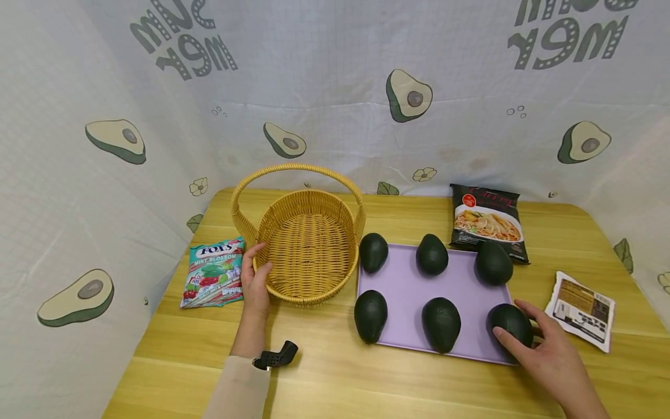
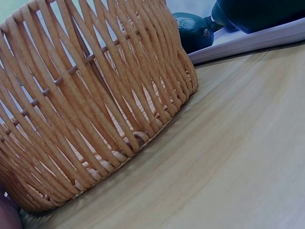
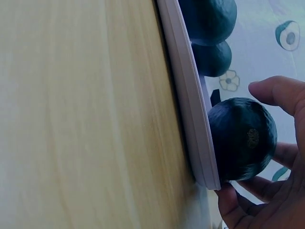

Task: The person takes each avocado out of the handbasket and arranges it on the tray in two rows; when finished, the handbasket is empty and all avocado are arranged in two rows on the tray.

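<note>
At its left side, a round woven basket (image 1: pixel 309 299) with a tall arched handle is held by my left hand (image 1: pixel 255 285), thumb over the rim. The left wrist view shows the basket's slatted wall (image 2: pixel 95 95) close up. My right hand (image 1: pixel 552 352) is spread around an avocado (image 1: pixel 508 323) at the near right corner of a lilac tray (image 1: pixel 398 279). In the right wrist view the thumb (image 3: pixel 274 90) stands slightly apart from this dark avocado (image 3: pixel 243 138), while the other fingers are beside and partly behind it. Several more avocados (image 1: pixel 441 325) lie in two rows on the tray.
A teal candy bag (image 1: pixel 214 273) lies left of the basket. Behind the tray is a black noodle packet (image 1: pixel 487 221); a white and brown pouch (image 1: pixel 582 311) lies to the right. A printed curtain (image 1: pixel 335 116) hangs behind the wooden table (image 1: pixel 335 378).
</note>
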### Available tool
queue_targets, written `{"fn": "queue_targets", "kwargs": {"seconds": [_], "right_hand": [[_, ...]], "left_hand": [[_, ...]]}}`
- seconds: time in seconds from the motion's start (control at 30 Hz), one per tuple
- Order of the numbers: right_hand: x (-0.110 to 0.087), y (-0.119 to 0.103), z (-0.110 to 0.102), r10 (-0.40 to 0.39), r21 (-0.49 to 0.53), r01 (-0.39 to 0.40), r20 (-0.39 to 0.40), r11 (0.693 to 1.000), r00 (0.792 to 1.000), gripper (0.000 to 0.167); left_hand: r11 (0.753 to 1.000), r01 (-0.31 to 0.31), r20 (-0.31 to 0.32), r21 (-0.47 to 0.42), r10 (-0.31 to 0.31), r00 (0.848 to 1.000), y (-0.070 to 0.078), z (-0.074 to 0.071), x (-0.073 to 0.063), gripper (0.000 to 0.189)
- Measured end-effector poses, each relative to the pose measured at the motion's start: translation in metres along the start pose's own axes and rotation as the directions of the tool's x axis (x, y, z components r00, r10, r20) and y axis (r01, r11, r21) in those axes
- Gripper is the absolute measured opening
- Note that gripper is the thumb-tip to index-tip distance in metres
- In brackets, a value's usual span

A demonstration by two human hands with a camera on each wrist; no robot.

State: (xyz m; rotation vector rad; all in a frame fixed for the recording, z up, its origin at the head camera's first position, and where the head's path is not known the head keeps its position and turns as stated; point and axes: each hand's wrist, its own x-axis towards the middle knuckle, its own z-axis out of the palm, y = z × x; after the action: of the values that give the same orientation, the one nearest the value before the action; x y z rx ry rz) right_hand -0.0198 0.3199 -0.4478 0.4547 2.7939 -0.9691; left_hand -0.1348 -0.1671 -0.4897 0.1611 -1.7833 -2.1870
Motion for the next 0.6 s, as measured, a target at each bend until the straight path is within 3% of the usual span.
{"fn": "queue_targets", "kwargs": {"seconds": [0.23, 0.6], "right_hand": [[0.002, 0.0, -0.003, -0.024, 0.004, 0.024, -0.02, 1.0, 1.0, 0.089], [0.012, -0.006, -0.021, -0.194, -0.011, 0.195, -0.149, 0.981, 0.97, 0.074]], "left_hand": [[1.0, -0.004, 0.003, -0.014, 0.004, 1.0, 0.0, 0.0, 0.001, 0.044], [1.0, -0.016, -0.005, -0.025, 0.016, 1.0, 0.002, 0.0, -0.001, 0.043]]}}
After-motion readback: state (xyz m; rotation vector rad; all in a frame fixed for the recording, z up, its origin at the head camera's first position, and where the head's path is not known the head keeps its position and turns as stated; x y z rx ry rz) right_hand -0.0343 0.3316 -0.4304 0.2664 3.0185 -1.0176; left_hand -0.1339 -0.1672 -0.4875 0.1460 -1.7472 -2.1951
